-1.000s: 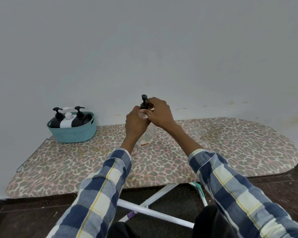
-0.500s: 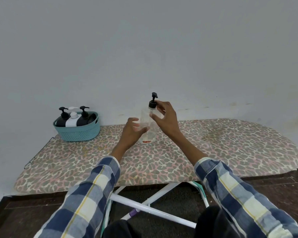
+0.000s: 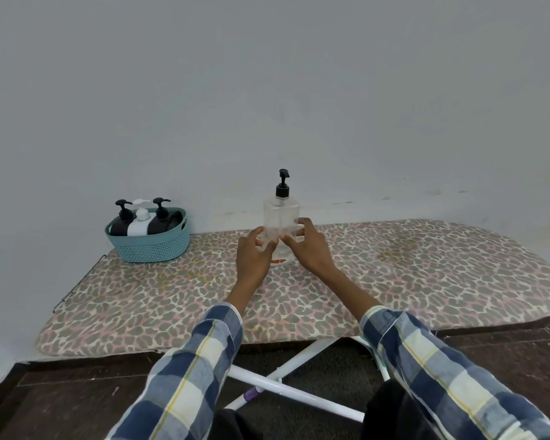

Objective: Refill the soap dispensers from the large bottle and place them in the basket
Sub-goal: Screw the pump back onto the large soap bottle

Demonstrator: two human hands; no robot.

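The large clear bottle [image 3: 280,217] with a black pump stands upright on the leopard-print ironing board [image 3: 394,274], near the wall. My left hand [image 3: 254,254] and my right hand [image 3: 310,247] are low in front of its lower half, with loosely curled fingers that overlap the bottle without wrapping it. I cannot tell whether the fingertips touch it. At the board's back left, the teal basket [image 3: 150,246] holds two black dispensers [image 3: 121,222] [image 3: 162,219] and a white dispenser [image 3: 139,223] between them.
The wall runs right behind the board. The board's white legs [image 3: 286,389] cross below its front edge over a dark floor. The board's wire rest [image 3: 77,287] sticks out at the left end.
My right hand has left the pump and neck and dropped to the bottle's lower half. My left hand has come in beside it. The bottle now stands unsupported at its top.
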